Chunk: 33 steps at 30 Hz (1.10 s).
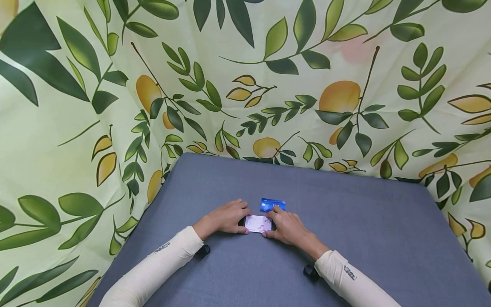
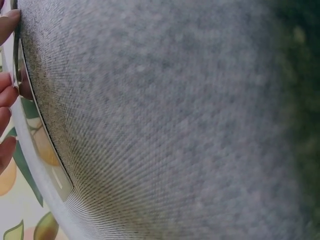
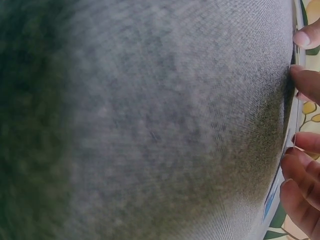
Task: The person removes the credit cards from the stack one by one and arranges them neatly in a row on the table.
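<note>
A pale pink card [image 1: 258,223] with a floral print lies between the two hands on the grey-blue tabletop. My left hand [image 1: 226,216] grips its left end, thumb at the near edge and fingers at the far edge. A dark strip shows there, its nature unclear. At the other end my right hand [image 1: 289,227] holds the card between thumb and fingers. Just behind is a blue bank card [image 1: 272,204], partly covered by a right fingertip. From the left wrist, a thin glossy surface [image 2: 47,145] appears edge-on beside the fingers [image 2: 7,95]; right fingertips [image 3: 300,172] show at the frame's edge.
The grey-blue cloth-covered table [image 1: 364,238] spreads out around the hands. A fabric wall covering [image 1: 291,85] with leaves and fruit stands behind it and on the left. Black wrist devices [image 1: 310,272] sit under both forearms.
</note>
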Tool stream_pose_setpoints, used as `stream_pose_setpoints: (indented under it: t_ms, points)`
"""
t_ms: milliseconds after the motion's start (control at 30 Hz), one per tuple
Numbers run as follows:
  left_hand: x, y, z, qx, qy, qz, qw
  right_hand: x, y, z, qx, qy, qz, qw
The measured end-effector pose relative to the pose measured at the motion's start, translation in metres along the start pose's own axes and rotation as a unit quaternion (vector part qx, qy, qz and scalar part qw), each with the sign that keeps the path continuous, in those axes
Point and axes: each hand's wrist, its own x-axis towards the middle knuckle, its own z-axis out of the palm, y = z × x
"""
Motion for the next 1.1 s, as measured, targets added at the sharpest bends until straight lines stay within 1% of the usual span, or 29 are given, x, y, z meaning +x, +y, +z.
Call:
stream_pose_setpoints:
  t_ms: [200,667,1100]
  points:
    - [0.0002,0.0002,0.0000,0.000,0.001,0.003,1.0000,0.0002,0.0000,0.0007,0.005,-0.006,0.004,1.000]
    - [0.0001,-0.0001,-0.0002,0.003,0.005,0.010,0.9999,-0.0013,-0.0007,0.0007,0.011,-0.009,-0.001,1.000]
    - [0.0009,-0.0003,0.0011,0.003,0.006,0.009,0.9999,-0.0006,0.0000,0.0014,0.007,-0.007,-0.001,1.000]
